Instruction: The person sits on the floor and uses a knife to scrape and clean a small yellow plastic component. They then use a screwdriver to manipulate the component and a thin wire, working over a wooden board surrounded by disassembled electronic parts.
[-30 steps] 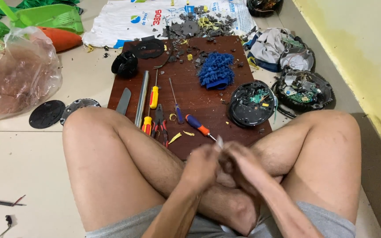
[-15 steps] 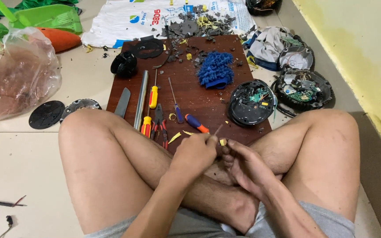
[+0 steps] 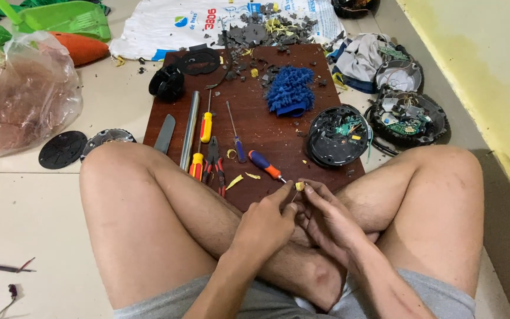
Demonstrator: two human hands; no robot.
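I sit cross-legged on the floor behind a dark wooden board. My left hand and my right hand meet over my shins, and both pinch one small yellow piece with a thin wire between the fingertips. A blue-and-orange screwdriver lies on the board just ahead of my left fingers. An opened round black device with a green circuit board rests on the board's right edge.
On the board lie a metal rod, yellow-handled screwdrivers, red pliers, a blue fluffy pad and grey debris. Another opened round device sits by the yellow wall. A plastic bag and black discs lie left.
My hands have moved forward from my lap toward the board's near edge, and the small yellow piece now shows between my fingertips.
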